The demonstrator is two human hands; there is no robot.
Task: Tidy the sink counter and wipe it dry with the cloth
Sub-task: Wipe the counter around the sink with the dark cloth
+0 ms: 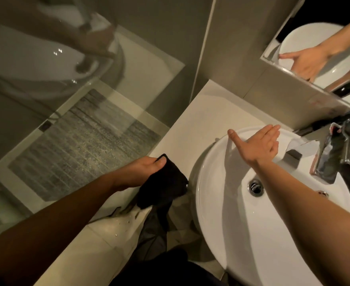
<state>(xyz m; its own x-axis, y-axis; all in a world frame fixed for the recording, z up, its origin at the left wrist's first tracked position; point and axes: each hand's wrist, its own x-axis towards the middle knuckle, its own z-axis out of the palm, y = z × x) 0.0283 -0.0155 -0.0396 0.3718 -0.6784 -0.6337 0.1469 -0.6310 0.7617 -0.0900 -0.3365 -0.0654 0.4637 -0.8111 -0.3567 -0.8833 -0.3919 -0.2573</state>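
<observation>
While left hand [143, 172] pinches black cloth [163, 182]: right hand [256, 144] spread flat over bare sink [221, 213].

Both of the person's forearms are bare from the near edge of the view to the wrist, with no sleeve or cuff showing on either. The left hand [141, 172] and the right hand [256, 145] are bare too: no glove, ring, watch or wristband shows on them. Low in the view, between the two arms, lies dark clothing [159, 267] on the person's body, nearly black; its cut and fabric cannot be made out in the dim light.
</observation>
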